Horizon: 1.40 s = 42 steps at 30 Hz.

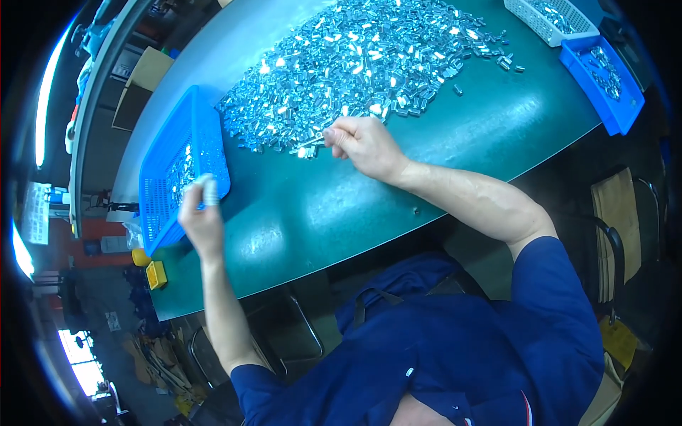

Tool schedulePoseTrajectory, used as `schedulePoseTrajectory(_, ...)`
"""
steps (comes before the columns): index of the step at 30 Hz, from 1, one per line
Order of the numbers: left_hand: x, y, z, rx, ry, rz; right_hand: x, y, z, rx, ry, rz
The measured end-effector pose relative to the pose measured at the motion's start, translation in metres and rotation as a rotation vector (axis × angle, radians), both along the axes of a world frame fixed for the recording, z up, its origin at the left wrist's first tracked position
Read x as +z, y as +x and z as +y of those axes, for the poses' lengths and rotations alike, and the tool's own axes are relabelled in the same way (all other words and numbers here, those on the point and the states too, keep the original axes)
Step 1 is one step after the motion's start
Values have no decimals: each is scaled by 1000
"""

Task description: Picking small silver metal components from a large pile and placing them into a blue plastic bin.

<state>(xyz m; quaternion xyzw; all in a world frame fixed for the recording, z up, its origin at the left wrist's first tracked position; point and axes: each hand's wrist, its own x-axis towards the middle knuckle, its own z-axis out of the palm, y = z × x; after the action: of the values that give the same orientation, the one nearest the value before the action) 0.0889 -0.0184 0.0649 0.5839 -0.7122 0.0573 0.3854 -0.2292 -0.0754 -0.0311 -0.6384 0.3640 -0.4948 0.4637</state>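
A broad heap of small shiny metal pieces (355, 60) lies across the far part of the green table. At its near edge is my right hand (367, 148), thumb and fingers closed in a pinch. Slim metal pieces (307, 148) show right beside those fingertips; whether one is between them is hidden. My left hand (200, 216) is over the near side of a blue plastic basket (206, 135), which holds some metal pieces (183, 170). White wrapping (210, 193) covers one of its fingers. Motion blurs this hand, so its grip is unclear.
The green tabletop (320, 206) curves toward me. At the far right stand a white basket (543, 25) and a blue tray (604, 106), both with metal pieces. A small yellow box (155, 275) sits at the left corner. A chair (614, 241) stands to the right.
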Motion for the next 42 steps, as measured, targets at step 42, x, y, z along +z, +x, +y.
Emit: schedulePoseTrajectory(42, -84, -97, 4, -254, 333, 308, -2, 3, 2, 96, -26, 290)
